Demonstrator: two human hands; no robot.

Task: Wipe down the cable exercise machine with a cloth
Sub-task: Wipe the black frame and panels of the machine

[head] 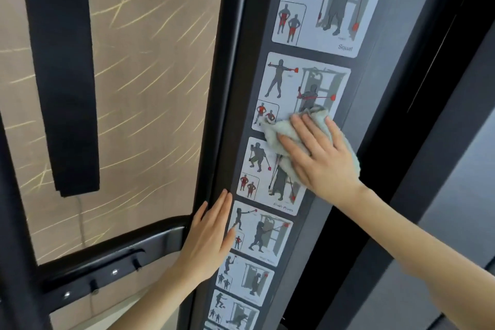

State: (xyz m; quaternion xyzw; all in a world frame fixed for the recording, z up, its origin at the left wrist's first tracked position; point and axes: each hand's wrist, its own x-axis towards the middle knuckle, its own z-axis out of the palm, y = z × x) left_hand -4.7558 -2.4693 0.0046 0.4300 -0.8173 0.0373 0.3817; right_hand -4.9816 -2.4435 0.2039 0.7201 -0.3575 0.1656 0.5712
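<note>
Two grips lie flat, unclenched: right grip [324, 163] presses cloth [276, 136] on the tall sticker panel [357, 94]; left grip [209, 238] rests lower on its edge.

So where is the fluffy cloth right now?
In the head view, right of centre, the cloth is under the right hand, pressed flat on the machine's picture stickers, above the left hand.

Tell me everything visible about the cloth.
The cloth is a pale, fluffy, towel-like rag, crumpled rather than folded. The right hand presses it with straight fingers against the machine's dark panel, where it covers the bottom of one exercise sticker and the top of the next sticker. The hand hides much of it.
</note>
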